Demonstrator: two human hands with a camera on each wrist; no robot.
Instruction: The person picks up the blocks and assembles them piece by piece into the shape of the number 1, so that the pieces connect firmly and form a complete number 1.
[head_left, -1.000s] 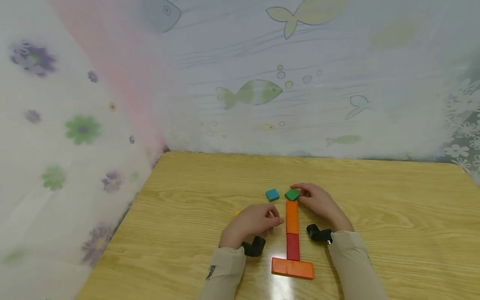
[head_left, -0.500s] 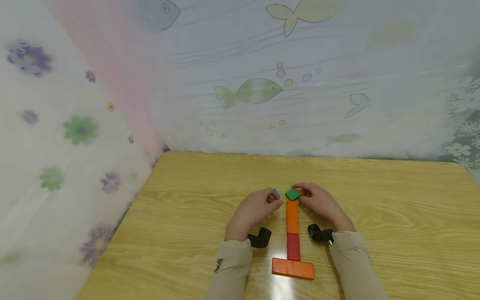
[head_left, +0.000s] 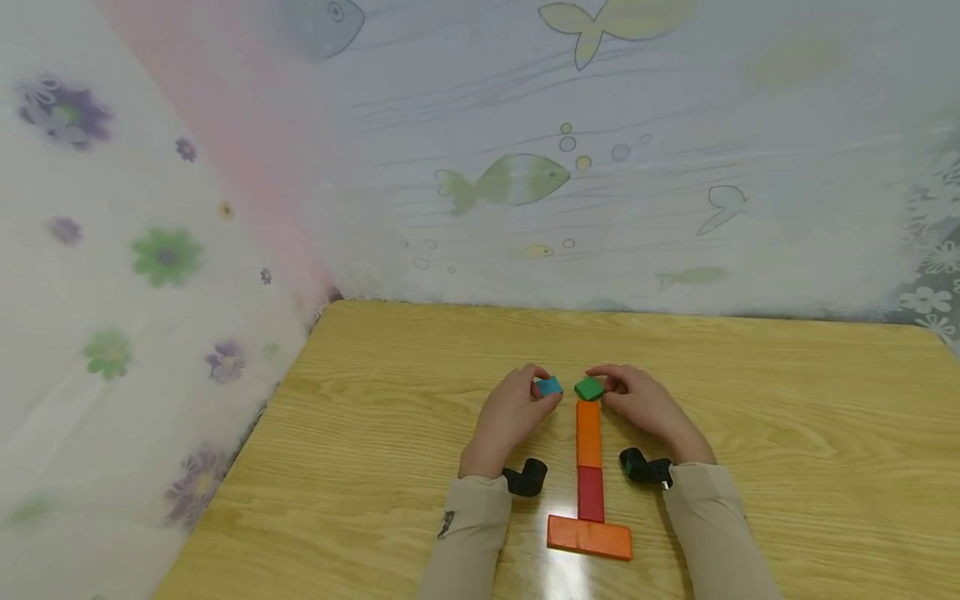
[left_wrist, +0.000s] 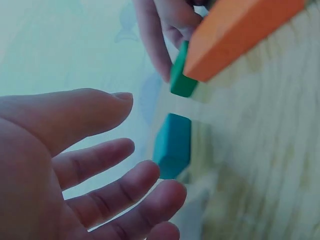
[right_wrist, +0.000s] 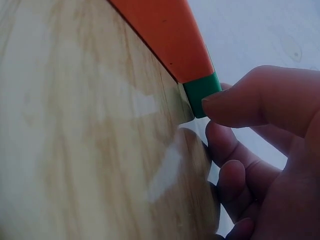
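My left hand [head_left: 512, 414] is at a small blue block [head_left: 551, 386], its fingers reaching around the far left side. In the left wrist view the thumb and fingers are spread; a fingertip lies against or very near the blue block [left_wrist: 173, 146], while the thumb stays apart from it. My right hand [head_left: 647, 406] pinches a small green block [head_left: 588, 388] between thumb and index finger. In the right wrist view the thumb covers one corner of the green block [right_wrist: 201, 92]. That block sits at the far end of an orange bar [head_left: 588, 434].
Below the orange bar a red block [head_left: 591, 493] continues the line. Another orange bar [head_left: 589, 537] lies crosswise at its near end. All rest on a wooden table [head_left: 360, 467]. A patterned wall covering [head_left: 480, 275] rises behind, and a black wrist mount [head_left: 527, 477] is on each arm.
My left hand has moved right and away from the body to the blue block, which now sits slightly farther right. My right hand stays at the green block.
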